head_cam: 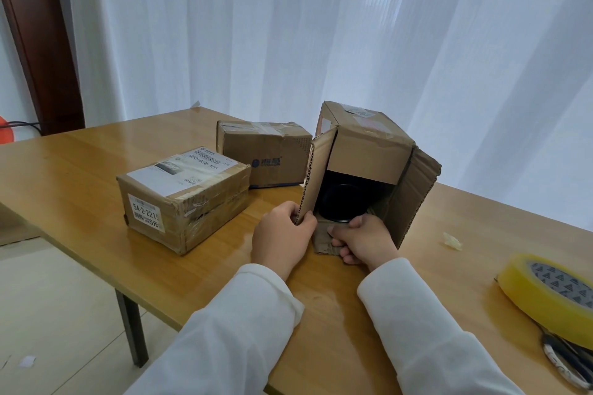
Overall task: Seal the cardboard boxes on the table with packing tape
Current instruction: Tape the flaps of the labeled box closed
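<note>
An open cardboard box (pixel 369 147) lies on its side on the wooden table (pixel 96 150), its mouth facing me, flaps spread. Something dark and round (pixel 345 202) sits inside it. My left hand (pixel 282 239) pinches the lower edge of the left flap. My right hand (pixel 364 240) grips the bottom flap lying on the table. To the left are two closed boxes: a taped box with white labels (pixel 183 202) and a smaller taped box with a blue logo (pixel 266 154). A yellow roll of packing tape (pixel 552 295) lies at the right edge.
A dark tool (pixel 564 359) lies partly under the tape roll, near the table's front right edge. A crumpled scrap of tape (pixel 452 240) sits right of the open box. White curtains (pixel 321 25) hang behind the table. Tiled floor (pixel 57 314) shows at left.
</note>
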A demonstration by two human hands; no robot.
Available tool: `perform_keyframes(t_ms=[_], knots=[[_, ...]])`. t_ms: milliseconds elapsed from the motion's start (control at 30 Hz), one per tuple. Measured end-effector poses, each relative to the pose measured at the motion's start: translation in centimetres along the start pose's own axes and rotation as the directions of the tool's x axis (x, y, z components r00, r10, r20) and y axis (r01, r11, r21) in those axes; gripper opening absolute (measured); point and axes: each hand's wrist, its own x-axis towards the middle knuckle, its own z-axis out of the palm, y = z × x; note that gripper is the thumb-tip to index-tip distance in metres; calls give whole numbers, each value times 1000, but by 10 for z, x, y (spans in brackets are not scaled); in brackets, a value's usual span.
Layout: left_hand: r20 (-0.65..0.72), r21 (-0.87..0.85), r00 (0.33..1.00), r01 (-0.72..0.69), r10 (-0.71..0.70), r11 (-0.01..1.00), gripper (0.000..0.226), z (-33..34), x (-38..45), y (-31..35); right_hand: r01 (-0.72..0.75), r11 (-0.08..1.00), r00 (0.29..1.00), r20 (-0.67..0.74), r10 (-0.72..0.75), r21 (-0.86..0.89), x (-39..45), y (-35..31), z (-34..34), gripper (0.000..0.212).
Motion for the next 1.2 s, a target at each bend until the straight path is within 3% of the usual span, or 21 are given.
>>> perform_keyframes(t_ms=[267,433,500,633,733,867,1000,1100,1167,1200], knots=[[6,-3,1000,-11,11,1000,26,1,0,-1,52,992,997,-53,-59,-119,1,2,4,19],[-3,23,1000,-14,14,1000,23,2,2,-2,-30,947,1000,-10,28,-318,13,-7,7,22],[-1,28,1000,-12,12,1000,21,2,2,-2,-44,898,999,-9,44,-438,18,-11,5,31],[-4,55,1000,-19,19,998,20,1,1,-1,-55,780,998,-43,36,-624,21,-12,2,71],[-15,54,1000,-12,13,998,21,1,1,-2,-16,780,991,93,95,-625,16,-17,-6,88],[-12,29,1000,1,0,1000,22,2,3,-4,117,748,970,238,57,-654,3,-16,-15,86],[-4,-5,1000,3,-3,1000,23,3,4,-7,157,841,926,373,57,-517,2,-5,-27,83],[-1,-9,1000,-11,11,1000,22,2,4,-6,267,874,927,355,-119,-406,-9,1,-32,63],[-5,-18,1000,-19,19,1000,19,2,5,-6,445,694,894,239,-378,-567,-21,4,-28,53],[-7,-18,1000,-21,21,1000,19,2,5,-6,498,592,857,257,-447,-634,-26,6,-23,56]])
